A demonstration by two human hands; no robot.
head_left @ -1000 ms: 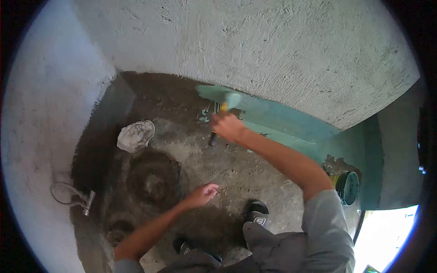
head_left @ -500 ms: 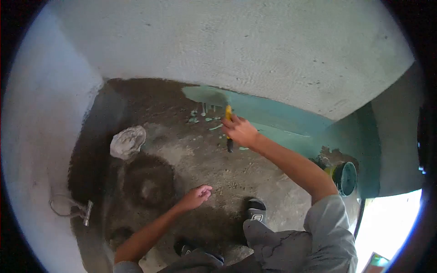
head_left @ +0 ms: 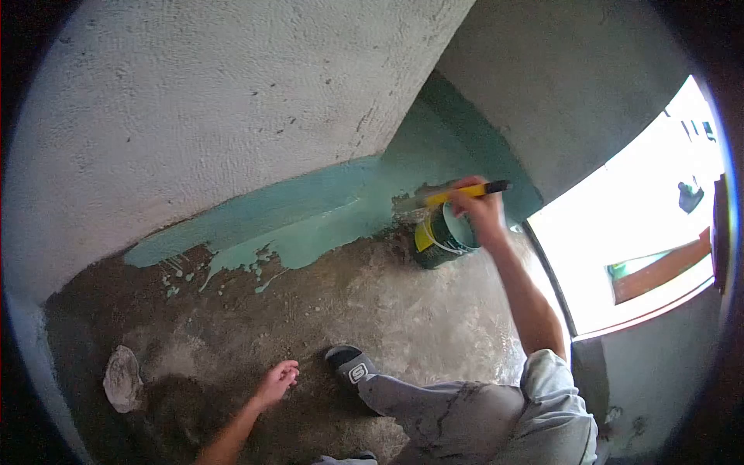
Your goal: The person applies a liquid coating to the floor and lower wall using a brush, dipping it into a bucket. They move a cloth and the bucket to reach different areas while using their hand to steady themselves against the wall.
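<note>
My right hand (head_left: 479,208) grips a paintbrush (head_left: 449,196) with a yellow and black handle, held level over a small paint can (head_left: 440,239) of teal paint near the corner. The bristle end points left, just above the can's rim. A teal painted band (head_left: 294,213) runs along the foot of the rough grey wall (head_left: 217,101) and spills onto the floor. My left hand (head_left: 276,383) hangs low over the dirty concrete floor (head_left: 403,310), fingers loosely apart, holding nothing. My sandalled foot (head_left: 350,367) stands beside it.
A crumpled pale rag (head_left: 122,378) lies on the floor at the lower left. A bright doorway (head_left: 635,225) opens on the right, past a second wall (head_left: 558,85) whose base is also teal. Teal drips (head_left: 182,271) dot the floor.
My view has swung right. My right hand carried the brush from the painted band's left end over to the paint can. My left hand stays low and empty.
</note>
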